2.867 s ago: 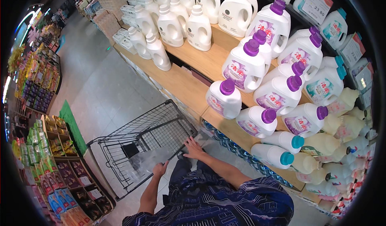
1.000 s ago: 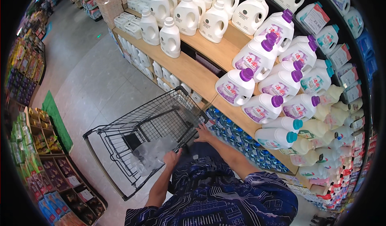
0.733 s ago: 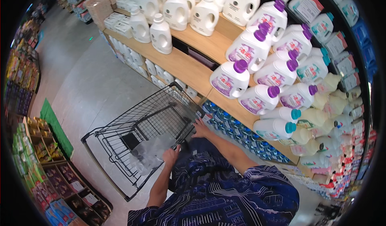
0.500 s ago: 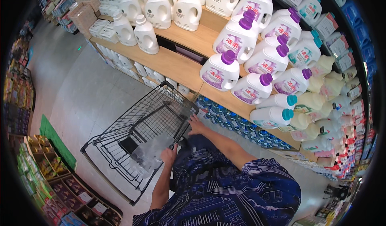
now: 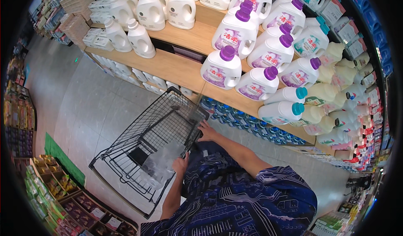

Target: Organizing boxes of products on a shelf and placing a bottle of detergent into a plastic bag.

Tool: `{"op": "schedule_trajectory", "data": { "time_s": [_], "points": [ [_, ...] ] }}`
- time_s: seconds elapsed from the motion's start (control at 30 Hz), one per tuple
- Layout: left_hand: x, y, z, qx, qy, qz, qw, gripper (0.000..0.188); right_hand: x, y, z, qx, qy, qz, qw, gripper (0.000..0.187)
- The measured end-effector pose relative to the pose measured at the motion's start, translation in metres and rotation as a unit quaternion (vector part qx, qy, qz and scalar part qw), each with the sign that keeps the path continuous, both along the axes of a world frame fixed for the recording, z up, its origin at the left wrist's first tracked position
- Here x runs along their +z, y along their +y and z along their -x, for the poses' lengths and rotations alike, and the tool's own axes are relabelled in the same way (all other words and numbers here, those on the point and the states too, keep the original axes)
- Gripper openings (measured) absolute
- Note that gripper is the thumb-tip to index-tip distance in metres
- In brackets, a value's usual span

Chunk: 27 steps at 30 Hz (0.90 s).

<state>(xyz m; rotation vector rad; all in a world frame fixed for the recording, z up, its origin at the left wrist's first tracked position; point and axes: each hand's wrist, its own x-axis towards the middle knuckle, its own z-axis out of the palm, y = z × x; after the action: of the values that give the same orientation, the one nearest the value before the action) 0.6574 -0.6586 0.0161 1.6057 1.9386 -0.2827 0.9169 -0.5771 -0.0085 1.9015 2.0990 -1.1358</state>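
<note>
A black wire shopping cart (image 5: 147, 129) stands in front of me, slanting from upper right to lower left. My left hand (image 5: 180, 164) is closed round the cart's handle bar. Higher up along that bar, my right hand (image 5: 205, 131) rests against it with fingers spread apart. Inside the basket, beside my left hand, lies a crumpled clear plastic bag (image 5: 158, 168). A dark flat panel (image 5: 139, 155) shows in the cart next to the bag. Parts of the handle are hidden under my hands.
Wooden shelves (image 5: 170, 72) run along the far side, holding white jugs (image 5: 181, 7) and purple-capped detergent bottles (image 5: 220, 70). Blue-topped bottles (image 5: 252, 124) stand low beneath. At lower left is a snack display (image 5: 79, 206) beside a green mat (image 5: 63, 158). Grey tiled floor (image 5: 88, 105) stretches leftward.
The shelves and bottles have shifted slightly left in view, while the cart and both hands have shifted slightly right. My hands keep the same places on the handle.
</note>
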Motion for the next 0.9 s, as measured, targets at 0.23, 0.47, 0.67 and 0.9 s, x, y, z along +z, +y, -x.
{"op": "schedule_trajectory", "data": {
  "time_s": [0.23, 0.47, 0.67, 0.9],
  "points": [
    [-0.008, -0.009, -0.015, 0.001, -0.021, 0.013, 1.0, 0.089, 0.005, -0.011, -0.019, -0.018, 0.005, 0.006, 1.0, 0.095],
    [0.004, -0.002, -0.036, -0.01, -0.022, 0.039, 0.999, 0.08, 0.0, 0.006, -0.049, 0.019, 0.078, -0.025, 0.996, 0.085],
    [0.014, -0.028, -0.032, 0.085, -0.095, -0.211, 0.969, 0.05, 0.118, 0.049, -0.133, -0.376, 0.129, -0.405, 0.823, 0.073],
    [0.054, -0.027, 0.015, 0.061, 0.06, -0.334, 0.939, 0.069, 0.145, 0.128, -0.212, -0.396, 0.138, -0.48, 0.771, 0.082]
  ]
}}
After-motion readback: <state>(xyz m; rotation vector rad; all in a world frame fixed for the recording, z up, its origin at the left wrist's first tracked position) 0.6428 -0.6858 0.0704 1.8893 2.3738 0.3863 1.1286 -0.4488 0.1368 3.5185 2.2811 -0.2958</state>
